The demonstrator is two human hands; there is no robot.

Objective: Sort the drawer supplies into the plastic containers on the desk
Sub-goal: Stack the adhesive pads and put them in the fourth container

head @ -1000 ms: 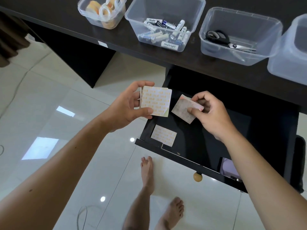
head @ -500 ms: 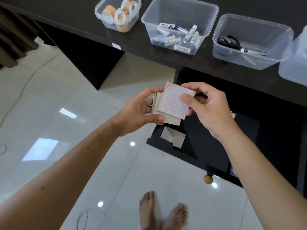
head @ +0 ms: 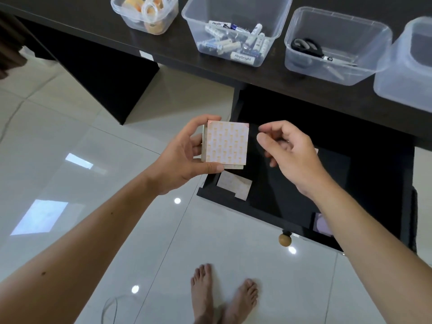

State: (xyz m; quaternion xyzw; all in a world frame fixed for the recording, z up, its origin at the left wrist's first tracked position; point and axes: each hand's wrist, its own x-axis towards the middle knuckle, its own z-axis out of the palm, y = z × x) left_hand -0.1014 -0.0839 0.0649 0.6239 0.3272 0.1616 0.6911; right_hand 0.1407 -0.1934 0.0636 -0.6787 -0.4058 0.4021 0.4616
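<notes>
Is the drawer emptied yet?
No. The open drawer still holds a patterned sheet at its front left corner and a pale item near the knob.

A dark brown wooden desk (head: pixel 177 56) runs across the top, bearing a row of clear plastic containers — a small tub of tape rolls (head: pixel 145 14), a larger tub of white batteries (head: pixel 236 30), a tub with black-handled scissors (head: pixel 336 44), and a frosted tub (head: pixel 404 66) at the right edge. Below it, an open dark drawer (head: pixel 311 183) holds a pale square adhesive sheet (head: pixel 235 187) in its near-left corner — and a lilac item (head: pixel 323 224) at its front.
</notes>
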